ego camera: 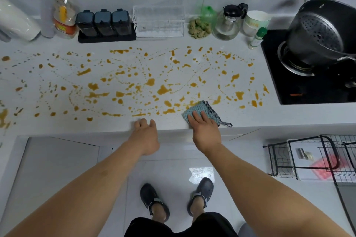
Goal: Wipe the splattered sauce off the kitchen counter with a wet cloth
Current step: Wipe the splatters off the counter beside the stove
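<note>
A single wide-angle view from the person's head looks steeply down and forward: the pale sauce-splattered stone counter (57, 127) lies just beyond both hands, dark clogs directly underneath, black hob at far right.

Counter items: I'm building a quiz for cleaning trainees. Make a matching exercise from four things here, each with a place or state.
1. cloth
2. pot
3. oil bottle
4. left hand

A. on the stove
B. far left, by the wall
C. under the right hand
D. at the counter edge, holding nothing

Pairs: 1-C, 2-A, 3-B, 4-D
</note>
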A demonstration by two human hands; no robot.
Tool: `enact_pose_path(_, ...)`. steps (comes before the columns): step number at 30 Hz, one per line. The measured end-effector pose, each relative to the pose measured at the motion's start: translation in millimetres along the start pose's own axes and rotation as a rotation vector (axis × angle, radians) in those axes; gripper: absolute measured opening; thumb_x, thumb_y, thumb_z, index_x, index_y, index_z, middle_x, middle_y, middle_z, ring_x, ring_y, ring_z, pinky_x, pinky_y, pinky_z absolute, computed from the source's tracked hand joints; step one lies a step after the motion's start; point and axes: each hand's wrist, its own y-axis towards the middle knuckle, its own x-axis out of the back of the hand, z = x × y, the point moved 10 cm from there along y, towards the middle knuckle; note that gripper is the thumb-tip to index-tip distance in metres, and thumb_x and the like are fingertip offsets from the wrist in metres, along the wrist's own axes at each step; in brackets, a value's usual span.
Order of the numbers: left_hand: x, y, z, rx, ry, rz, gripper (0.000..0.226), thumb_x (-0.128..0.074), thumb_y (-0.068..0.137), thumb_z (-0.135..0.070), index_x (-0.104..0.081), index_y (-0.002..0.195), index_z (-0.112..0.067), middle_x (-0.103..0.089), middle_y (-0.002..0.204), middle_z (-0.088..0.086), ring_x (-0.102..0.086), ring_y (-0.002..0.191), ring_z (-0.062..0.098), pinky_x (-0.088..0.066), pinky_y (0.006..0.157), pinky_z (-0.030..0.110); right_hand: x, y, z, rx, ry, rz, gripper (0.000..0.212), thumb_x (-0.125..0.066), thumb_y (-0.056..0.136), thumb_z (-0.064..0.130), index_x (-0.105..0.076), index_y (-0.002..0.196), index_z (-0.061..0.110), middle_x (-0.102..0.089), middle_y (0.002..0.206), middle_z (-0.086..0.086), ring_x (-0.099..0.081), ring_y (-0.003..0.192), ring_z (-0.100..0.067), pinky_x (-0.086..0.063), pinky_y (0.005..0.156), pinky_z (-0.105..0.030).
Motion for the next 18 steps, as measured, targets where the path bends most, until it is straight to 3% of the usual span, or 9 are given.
enact_pose_path(6, 3, 0, -3, 0.006, 0.019, 0.008, 0.098, -0.058, 0.097, -0.039, 0.004, 0.164, -0.005, -0.003, 0.165, 0.026, -0.004, 0.151, 0.049, -0.021, 0.123, 0.045, 21, -13, -59, -0.087, -0.078, 0.057, 0.070, -0.037, 0.095, 0.003, -0.023, 0.159, 0.027, -0.016, 0.168, 0.007, -0.009, 0.156, -0.022, -0.029, 0.119, -0.044)
enact_pose_path(11, 9, 1, -1, -0.012, 0.036, 0.030, 0.100, -0.059, 0.095, -0.047, 0.000, 0.165, -0.007, -0.007, 0.163, 0.024, -0.007, 0.150, 0.048, -0.024, 0.122, 0.045, 46, -26, -129, -0.291, -0.096, 0.044, 0.067, -0.036, 0.094, 0.001, -0.030, 0.156, 0.024, -0.026, 0.165, 0.005, -0.023, 0.149, -0.027, -0.047, 0.104, -0.044)
enact_pose_path(15, 9, 1, 0, -0.025, 0.024, 0.044, 0.100, -0.060, 0.095, -0.046, 0.000, 0.165, -0.009, -0.004, 0.164, 0.023, -0.005, 0.151, 0.046, -0.025, 0.122, 0.045, 46, -15, -124, -0.478, -0.062, 0.002, 0.050, -0.041, 0.093, 0.009, -0.043, 0.144, 0.007, -0.046, 0.145, -0.013, -0.038, 0.128, -0.040, -0.045, 0.102, -0.045)
enact_pose_path(18, 10, 1, 2, -0.029, 0.029, 0.050, 0.099, -0.060, 0.095, -0.045, 0.001, 0.166, -0.010, -0.002, 0.165, 0.022, -0.003, 0.152, 0.046, -0.023, 0.123, 0.045, 35, -7, -80, -0.432, -0.068, -0.012, 0.051, -0.045, 0.089, 0.011, -0.046, 0.140, 0.006, -0.052, 0.138, -0.016, -0.042, 0.121, -0.044, -0.037, 0.108, -0.044)
